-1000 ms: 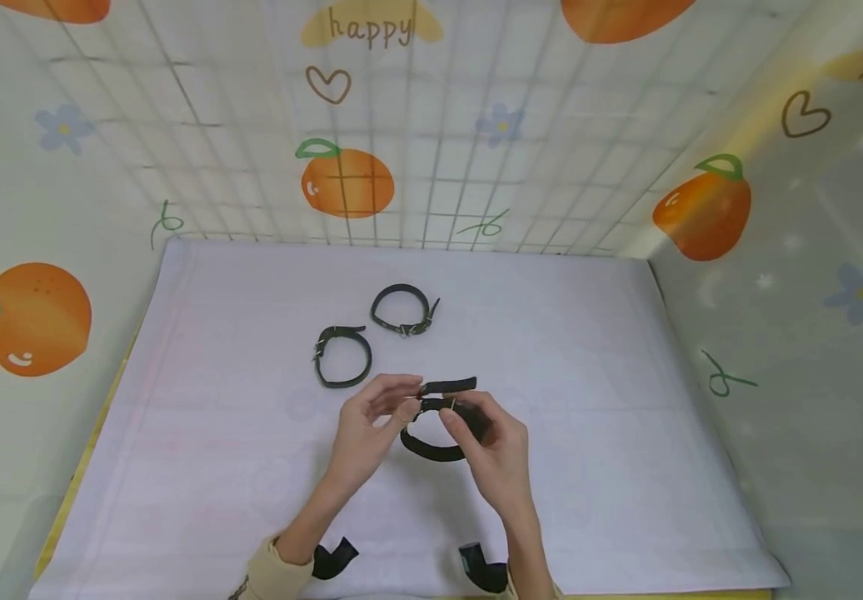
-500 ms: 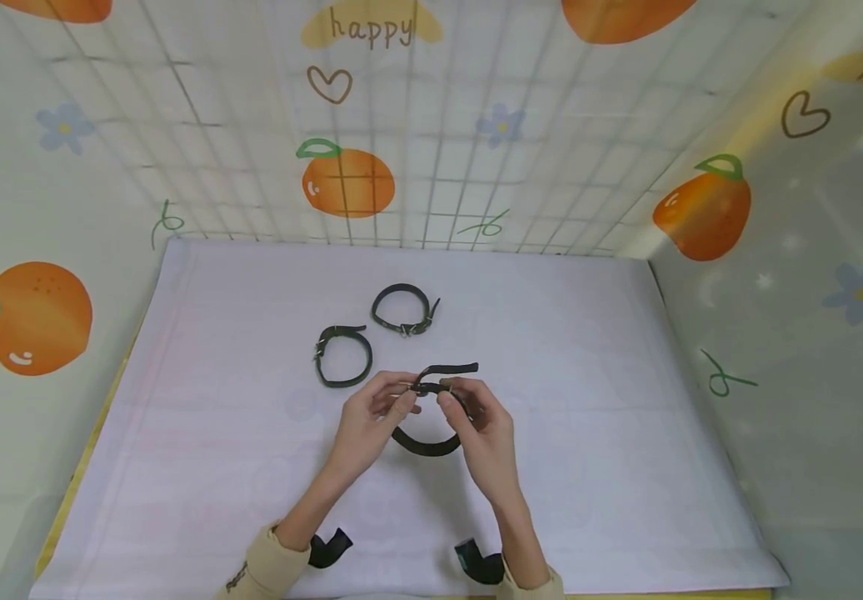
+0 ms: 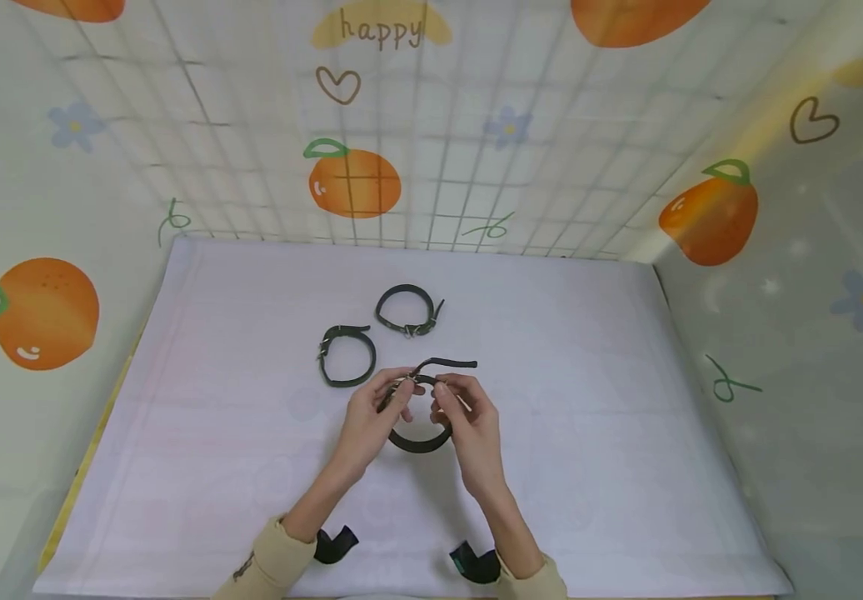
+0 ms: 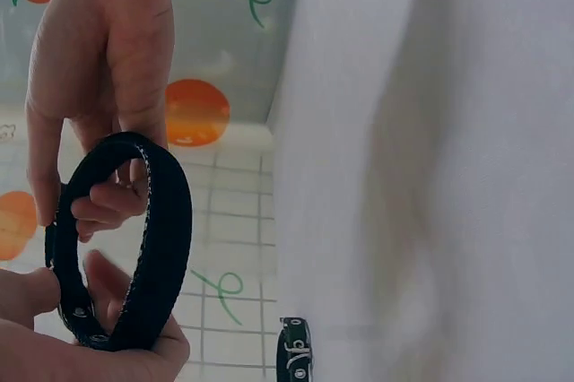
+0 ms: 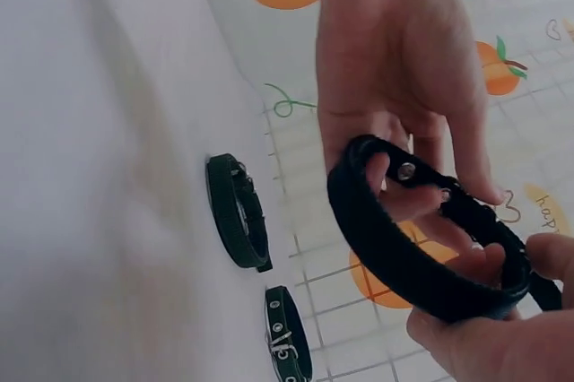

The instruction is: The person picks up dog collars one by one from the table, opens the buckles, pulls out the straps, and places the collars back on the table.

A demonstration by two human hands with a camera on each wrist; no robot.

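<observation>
A black buckle collar (image 3: 420, 446), bent into a ring, is held above the white table. My left hand (image 3: 368, 417) pinches it by the buckle side, thumb on top. My right hand (image 3: 474, 429) pinches the upper band between thumb and fingers. The loose strap end (image 3: 452, 362) sticks out to the right above the ring. In the left wrist view the collar (image 4: 170, 238) hangs between both hands. In the right wrist view metal studs show on the inner face of the collar (image 5: 354, 212); the fingers partly cover the buckle.
Two similar black collars lie on the white table cover (image 3: 589, 400): one collar (image 3: 373, 367) just beyond my left hand, another collar (image 3: 431, 307) farther back. Black curved pieces (image 3: 336, 546) sit at both cuffs. A curtain printed with oranges surrounds the table, with a wire grid behind.
Both hands have shifted slightly left and up with the collar. The right hand has drawn closer to the left, and the loose strap end has risen farther from the ring.
</observation>
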